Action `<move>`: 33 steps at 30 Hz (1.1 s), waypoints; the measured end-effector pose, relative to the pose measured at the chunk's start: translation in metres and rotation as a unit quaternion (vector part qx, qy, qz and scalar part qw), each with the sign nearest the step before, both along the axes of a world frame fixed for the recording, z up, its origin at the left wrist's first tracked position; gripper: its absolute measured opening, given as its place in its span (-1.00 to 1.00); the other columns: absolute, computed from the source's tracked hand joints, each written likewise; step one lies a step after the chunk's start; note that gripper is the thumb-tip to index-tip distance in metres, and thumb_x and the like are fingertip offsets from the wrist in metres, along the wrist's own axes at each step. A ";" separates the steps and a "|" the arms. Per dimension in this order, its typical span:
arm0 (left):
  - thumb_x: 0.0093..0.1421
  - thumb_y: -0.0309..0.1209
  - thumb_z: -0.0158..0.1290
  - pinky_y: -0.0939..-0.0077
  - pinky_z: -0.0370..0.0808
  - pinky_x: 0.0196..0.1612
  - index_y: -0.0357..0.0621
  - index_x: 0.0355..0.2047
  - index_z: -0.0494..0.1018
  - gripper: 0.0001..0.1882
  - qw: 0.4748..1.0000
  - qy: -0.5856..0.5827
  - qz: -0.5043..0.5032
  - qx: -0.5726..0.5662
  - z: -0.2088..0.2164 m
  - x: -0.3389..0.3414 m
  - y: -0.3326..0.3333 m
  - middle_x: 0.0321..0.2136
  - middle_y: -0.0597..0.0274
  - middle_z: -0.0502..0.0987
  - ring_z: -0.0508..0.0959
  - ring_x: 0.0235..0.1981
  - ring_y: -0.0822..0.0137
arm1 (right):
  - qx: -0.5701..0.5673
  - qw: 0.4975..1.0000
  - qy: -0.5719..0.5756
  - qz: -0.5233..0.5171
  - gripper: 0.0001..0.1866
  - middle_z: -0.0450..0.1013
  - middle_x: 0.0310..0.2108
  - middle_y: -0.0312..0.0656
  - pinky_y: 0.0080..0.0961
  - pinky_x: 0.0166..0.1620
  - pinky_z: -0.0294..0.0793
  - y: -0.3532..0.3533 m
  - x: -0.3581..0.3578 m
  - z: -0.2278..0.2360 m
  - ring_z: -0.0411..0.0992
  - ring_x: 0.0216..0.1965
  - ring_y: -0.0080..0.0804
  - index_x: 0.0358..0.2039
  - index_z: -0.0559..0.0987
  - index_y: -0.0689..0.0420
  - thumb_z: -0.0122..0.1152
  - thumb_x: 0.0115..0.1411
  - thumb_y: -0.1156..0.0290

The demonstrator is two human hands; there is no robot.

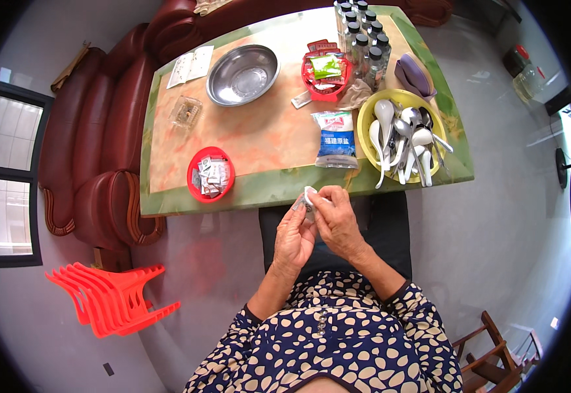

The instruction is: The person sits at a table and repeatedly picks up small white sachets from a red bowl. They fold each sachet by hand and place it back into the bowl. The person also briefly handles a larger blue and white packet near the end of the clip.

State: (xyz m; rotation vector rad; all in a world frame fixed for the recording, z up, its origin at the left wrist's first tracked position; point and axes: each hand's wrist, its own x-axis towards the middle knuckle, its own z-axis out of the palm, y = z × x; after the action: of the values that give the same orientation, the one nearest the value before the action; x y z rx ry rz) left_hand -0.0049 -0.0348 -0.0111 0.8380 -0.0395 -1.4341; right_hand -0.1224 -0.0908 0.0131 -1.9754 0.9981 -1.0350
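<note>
1. Fingers (316, 200) of both hands are pinching a small clear packet (306, 198), held just off the near edge of the bench (259, 141).
2. Left hand (293, 237) grips it from below, right hand (336, 223) nips the top.
3. On the bench nearby: a red bowl of sachets (210, 174), a white salt bag (335, 139), and a yellow plate of spoons (400, 134).
4. Further back sit a steel bowl (243, 74) and a red basket (326, 75).
</note>
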 end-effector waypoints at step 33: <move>0.36 -0.40 -0.15 0.26 0.46 0.09 -0.31 0.13 0.27 -0.62 0.999 0.045 0.015 0.010 -0.006 0.015 0.000 0.09 -0.06 0.39 0.45 0.07 0.09 | -0.040 0.983 0.090 0.153 -0.56 0.35 -0.27 -0.08 -0.34 -0.21 0.42 0.019 -0.009 -0.002 0.36 -0.25 -0.14 -0.10 0.54 0.14 0.14 -0.06 0.72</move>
State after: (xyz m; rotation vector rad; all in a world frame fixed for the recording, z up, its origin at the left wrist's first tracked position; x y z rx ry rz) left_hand 0.0097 -0.0348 -0.0169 0.7859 0.0551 -1.4442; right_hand -0.1315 -0.0720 0.0115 -2.2350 0.7214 -0.7468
